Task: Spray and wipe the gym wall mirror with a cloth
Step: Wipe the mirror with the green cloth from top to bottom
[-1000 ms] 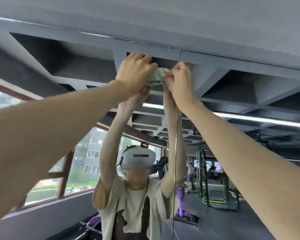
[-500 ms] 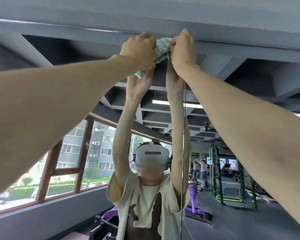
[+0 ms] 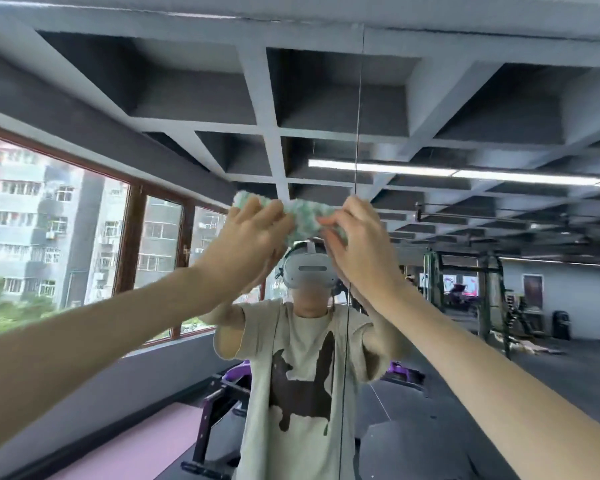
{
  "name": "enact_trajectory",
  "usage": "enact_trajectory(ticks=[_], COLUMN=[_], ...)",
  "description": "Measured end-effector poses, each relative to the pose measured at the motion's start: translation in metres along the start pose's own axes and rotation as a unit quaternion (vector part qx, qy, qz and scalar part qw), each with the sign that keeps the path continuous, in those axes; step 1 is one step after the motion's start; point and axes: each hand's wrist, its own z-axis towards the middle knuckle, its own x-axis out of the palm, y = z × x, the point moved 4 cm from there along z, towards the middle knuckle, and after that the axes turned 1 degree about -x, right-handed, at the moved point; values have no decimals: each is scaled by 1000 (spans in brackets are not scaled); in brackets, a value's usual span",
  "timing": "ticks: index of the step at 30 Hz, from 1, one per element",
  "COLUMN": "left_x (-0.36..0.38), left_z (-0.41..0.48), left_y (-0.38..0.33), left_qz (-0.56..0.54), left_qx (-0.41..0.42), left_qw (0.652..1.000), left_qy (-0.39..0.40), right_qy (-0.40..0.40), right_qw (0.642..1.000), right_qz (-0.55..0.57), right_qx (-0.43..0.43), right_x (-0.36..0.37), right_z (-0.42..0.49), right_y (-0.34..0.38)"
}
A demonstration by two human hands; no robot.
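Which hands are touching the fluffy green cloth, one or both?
Touching, both. The head view shows the left hand laid over the cloth, and the right hand pinching its right end.

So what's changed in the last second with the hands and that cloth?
The left hand and right hand slid the cloth down the mirror, from its top edge to just above the reflected headset. Both stay on the cloth, still against the glass.
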Motion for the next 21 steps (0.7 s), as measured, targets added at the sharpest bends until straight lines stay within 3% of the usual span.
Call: enact_trajectory(ticks=[3, 5, 9, 12, 17, 21], left_x=[7, 8, -9, -20, -27, -26], left_z=[-49, -64, -18, 41, 137, 185], left_y=[-16, -11, 23, 64, 136, 172], left_qz=[35, 50, 101, 134, 95, 96], left_qx=[72, 111, 169, 109, -96, -143], left_qw=[997, 990, 980, 985, 991, 984], left_qy=[21, 76, 33, 24, 12, -33], right_qy=[33, 37, 19, -4, -61, -101], right_qw=[999, 998, 998, 1000, 994, 980], right_qz=[-7, -14, -33, -22, -80, -101], right_qx=[-22, -45, -57, -4, 46, 135], right_x=[3, 4, 15, 22, 13, 25], right_z=[-44, -55, -17, 58, 197, 252], right_y=[18, 24, 24, 13, -15, -25])
